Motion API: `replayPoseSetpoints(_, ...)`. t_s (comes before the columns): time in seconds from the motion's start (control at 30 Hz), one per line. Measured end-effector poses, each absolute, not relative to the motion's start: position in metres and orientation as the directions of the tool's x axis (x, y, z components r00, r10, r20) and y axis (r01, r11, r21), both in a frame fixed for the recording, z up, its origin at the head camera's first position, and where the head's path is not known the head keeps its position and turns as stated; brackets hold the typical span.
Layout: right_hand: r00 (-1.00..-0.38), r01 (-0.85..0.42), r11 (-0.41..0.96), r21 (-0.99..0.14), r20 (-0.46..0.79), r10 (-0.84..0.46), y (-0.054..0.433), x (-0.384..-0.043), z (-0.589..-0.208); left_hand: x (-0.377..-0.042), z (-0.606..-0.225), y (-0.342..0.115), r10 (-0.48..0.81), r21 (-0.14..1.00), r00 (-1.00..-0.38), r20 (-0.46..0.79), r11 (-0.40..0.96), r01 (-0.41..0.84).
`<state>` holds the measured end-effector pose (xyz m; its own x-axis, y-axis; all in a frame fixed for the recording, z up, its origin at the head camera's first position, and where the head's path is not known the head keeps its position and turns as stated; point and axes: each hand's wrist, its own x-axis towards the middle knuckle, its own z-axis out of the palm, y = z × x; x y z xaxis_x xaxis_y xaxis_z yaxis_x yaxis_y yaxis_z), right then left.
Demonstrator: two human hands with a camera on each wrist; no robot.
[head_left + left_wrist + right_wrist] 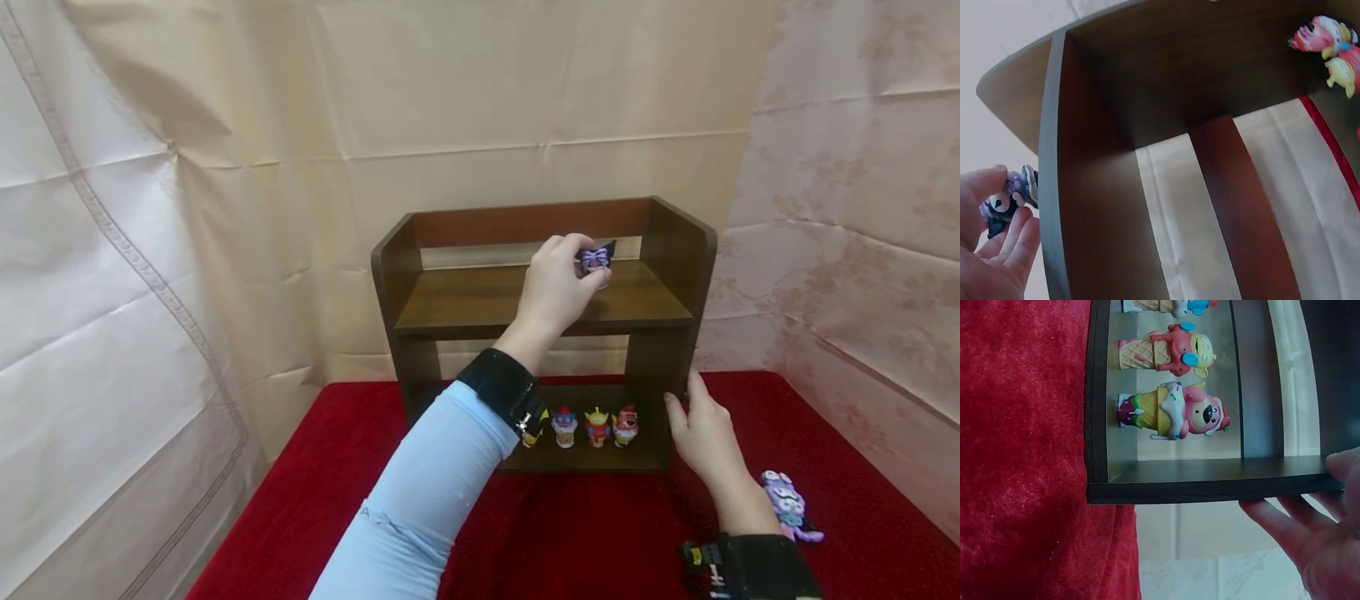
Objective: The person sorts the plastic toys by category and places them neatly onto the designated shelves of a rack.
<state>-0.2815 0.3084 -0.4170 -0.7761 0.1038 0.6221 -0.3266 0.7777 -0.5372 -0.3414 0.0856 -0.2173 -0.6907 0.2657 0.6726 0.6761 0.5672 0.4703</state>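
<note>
My left hand [553, 282] pinches a small purple-and-black figurine [596, 259] between thumb and fingers, over the upper board of a dark brown wooden shelf [480, 296]. In the left wrist view the figurine [1015, 192] appears just beyond the board's front edge, partly covered by it. Lower down, my right hand [707, 435] grips the shelf's right side panel. The right wrist view shows the thumb at the panel's front edge and the other fingers along its outer face.
On the bottom board several ice-cream-cone figurines stand in a row, with a pink bear [1200, 415] at the right end. A purple figurine [787, 504] lies on the red cloth [585, 533] right of the shelf. Cream curtains [540, 100] hang behind.
</note>
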Motion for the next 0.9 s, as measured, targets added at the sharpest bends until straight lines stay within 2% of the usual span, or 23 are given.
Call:
replayPoseSetpoints(0.43,-0.786,-0.323,0.766,-0.556,0.608,0.11,0.298,-0.279,-0.417,-0.336,-0.221,0.114,0.285,0.411,-0.724,0.628,0.669,0.619)
replayPoseSetpoints(0.67,-0.789,-0.326,0.761,-0.561,0.605,0.107,0.296,-0.279,-0.416,-0.338,-0.228,0.116,0.277,0.444,-0.759,0.589,0.674,0.59)
replayPoseSetpoints(0.9,-0.799,-0.317,0.76,-0.567,0.592,0.108,0.294,-0.278,-0.416,-0.34,-0.232,0.112,0.317,0.461,-0.766,0.559,0.649,0.605)
